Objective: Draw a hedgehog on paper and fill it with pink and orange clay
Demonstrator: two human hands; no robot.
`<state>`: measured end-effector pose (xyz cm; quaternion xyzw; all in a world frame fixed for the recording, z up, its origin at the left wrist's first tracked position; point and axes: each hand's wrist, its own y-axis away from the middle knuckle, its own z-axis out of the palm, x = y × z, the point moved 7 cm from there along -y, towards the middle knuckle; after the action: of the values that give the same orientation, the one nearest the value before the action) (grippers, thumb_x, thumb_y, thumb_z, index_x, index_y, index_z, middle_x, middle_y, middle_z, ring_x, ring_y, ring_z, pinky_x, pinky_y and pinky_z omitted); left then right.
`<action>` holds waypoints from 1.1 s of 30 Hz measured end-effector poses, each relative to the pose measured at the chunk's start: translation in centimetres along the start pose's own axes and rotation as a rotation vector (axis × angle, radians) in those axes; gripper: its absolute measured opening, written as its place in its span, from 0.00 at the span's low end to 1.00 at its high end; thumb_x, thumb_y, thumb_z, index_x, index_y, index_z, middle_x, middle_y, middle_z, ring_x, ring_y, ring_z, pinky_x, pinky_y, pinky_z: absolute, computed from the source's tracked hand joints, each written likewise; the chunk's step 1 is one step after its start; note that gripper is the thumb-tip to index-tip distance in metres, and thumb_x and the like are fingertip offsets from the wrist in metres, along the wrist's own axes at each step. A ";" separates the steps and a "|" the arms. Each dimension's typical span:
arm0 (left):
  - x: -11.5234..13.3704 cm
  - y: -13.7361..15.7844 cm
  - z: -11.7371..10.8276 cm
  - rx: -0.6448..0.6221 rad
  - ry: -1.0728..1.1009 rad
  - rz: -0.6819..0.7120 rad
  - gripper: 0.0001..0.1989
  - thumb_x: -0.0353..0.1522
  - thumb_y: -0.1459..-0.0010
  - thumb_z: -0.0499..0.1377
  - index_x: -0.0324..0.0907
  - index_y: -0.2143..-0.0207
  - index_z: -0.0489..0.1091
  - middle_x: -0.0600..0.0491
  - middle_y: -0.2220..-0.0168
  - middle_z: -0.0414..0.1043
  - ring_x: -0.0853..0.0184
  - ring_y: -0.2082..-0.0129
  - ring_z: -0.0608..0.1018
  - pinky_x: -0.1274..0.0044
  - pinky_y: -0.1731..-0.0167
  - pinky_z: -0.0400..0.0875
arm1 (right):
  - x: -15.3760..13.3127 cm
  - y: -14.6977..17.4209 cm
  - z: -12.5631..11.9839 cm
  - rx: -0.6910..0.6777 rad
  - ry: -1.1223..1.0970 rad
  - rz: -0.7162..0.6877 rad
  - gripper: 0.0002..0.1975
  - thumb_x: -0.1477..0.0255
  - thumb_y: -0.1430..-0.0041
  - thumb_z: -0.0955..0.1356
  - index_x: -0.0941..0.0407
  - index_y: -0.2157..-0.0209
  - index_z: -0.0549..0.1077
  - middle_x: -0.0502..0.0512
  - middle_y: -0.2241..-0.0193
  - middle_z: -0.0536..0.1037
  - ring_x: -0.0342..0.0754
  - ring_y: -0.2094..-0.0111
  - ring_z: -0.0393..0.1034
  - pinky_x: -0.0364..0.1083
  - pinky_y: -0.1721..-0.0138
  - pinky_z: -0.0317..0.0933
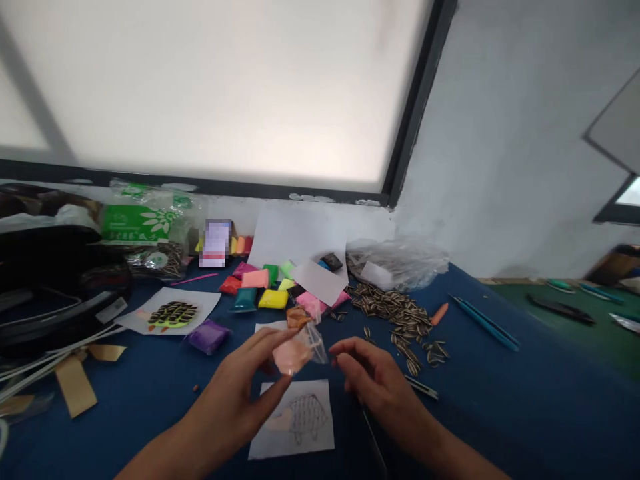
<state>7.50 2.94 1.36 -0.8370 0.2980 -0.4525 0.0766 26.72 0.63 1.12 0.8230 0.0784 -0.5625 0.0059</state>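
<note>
My left hand (240,383) grips a small clear bag of peach modelling clay (293,355) between thumb and fingers, above the table. The bag's loose clear end points right, toward my right hand (383,383). My right hand's fingers are curled, with thumb and forefinger tips close together; what they pinch, if anything, is too small to make out. Below the bag lies a paper with a pencil drawing (307,417) of an animal with a gridded body, its head part peach-coloured. Tweezers (421,387) lie partly behind my right hand.
Coloured clay packets (273,299) lie behind my hands, beside a pile of striped sunflower seeds (395,313). To the left are a finished seed picture (175,315), a purple packet (209,336) and a green seed bag (137,223). Blue tweezers (485,322) lie right.
</note>
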 end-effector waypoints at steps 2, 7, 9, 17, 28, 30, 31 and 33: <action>0.5 0.2 0.6 -0.028 0.054 0.024 0.23 0.32 0.38 0.56 0.53 0.40 0.67 0.50 0.50 0.74 0.65 0.65 0.78 0.75 0.64 0.78 | 0.1 0.0 0.3 -0.049 -0.079 0.024 0.14 0.60 0.34 0.65 0.56 0.60 0.74 0.46 0.77 0.69 0.43 0.77 0.62 0.42 0.76 0.55; 0.3 0.5 1.2 -0.035 0.095 0.020 0.24 0.29 0.39 0.56 0.56 0.42 0.68 0.51 0.47 0.71 0.64 0.61 0.80 0.76 0.63 0.78 | -0.1 0.2 0.9 -0.104 -0.140 0.037 0.13 0.61 0.36 0.67 0.56 0.64 0.74 0.46 0.78 0.70 0.42 0.78 0.60 0.41 0.77 0.54; 0.2 0.6 1.3 -0.047 0.100 0.010 0.24 0.29 0.39 0.56 0.56 0.42 0.68 0.51 0.46 0.71 0.65 0.61 0.80 0.77 0.63 0.78 | -0.3 0.3 1.0 -0.113 -0.144 0.030 0.13 0.61 0.37 0.66 0.57 0.65 0.74 0.47 0.77 0.70 0.43 0.77 0.61 0.41 0.76 0.55; 0.7 0.8 2.0 -0.075 0.164 -0.051 0.14 0.35 0.36 0.58 0.52 0.48 0.71 0.53 0.53 0.74 0.65 0.63 0.79 0.76 0.63 0.77 | -0.7 0.4 1.1 -0.139 -0.154 0.041 0.10 0.69 0.41 0.65 0.58 0.66 0.76 0.48 0.76 0.71 0.43 0.74 0.63 0.42 0.73 0.57; 1.0 0.3 1.9 -0.092 0.154 -0.098 0.13 0.39 0.35 0.57 0.51 0.50 0.72 0.52 0.56 0.76 0.66 0.68 0.76 0.76 0.68 0.74 | -0.2 0.7 1.4 -0.141 -0.116 0.062 0.09 0.66 0.42 0.69 0.58 0.65 0.73 0.47 0.75 0.69 0.43 0.73 0.61 0.42 0.71 0.57; 1.0 0.4 1.8 -0.104 0.161 -0.124 0.14 0.40 0.36 0.57 0.52 0.50 0.72 0.53 0.57 0.77 0.64 0.67 0.76 0.75 0.67 0.74 | -0.1 0.6 1.4 -0.154 -0.160 0.066 0.11 0.63 0.41 0.69 0.58 0.65 0.74 0.48 0.75 0.70 0.43 0.74 0.62 0.42 0.71 0.57; 0.9 0.5 1.8 -0.115 0.169 -0.146 0.14 0.41 0.36 0.57 0.52 0.49 0.72 0.53 0.57 0.77 0.63 0.66 0.77 0.75 0.65 0.74 | 0.0 0.5 1.4 -0.165 -0.188 0.070 0.12 0.62 0.40 0.69 0.58 0.65 0.74 0.47 0.75 0.70 0.42 0.75 0.62 0.42 0.72 0.57; 0.8 0.7 1.8 -0.132 0.202 -0.204 0.15 0.42 0.37 0.57 0.52 0.49 0.72 0.53 0.56 0.77 0.62 0.62 0.78 0.74 0.62 0.74 | 0.2 0.4 1.5 -0.202 -0.249 0.087 0.14 0.60 0.39 0.69 0.58 0.63 0.74 0.46 0.77 0.70 0.41 0.77 0.62 0.41 0.74 0.57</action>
<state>8.95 1.72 0.60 -0.8163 0.2466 -0.5193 -0.0555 25.44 0.14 0.38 0.7447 0.0976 -0.6487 0.1227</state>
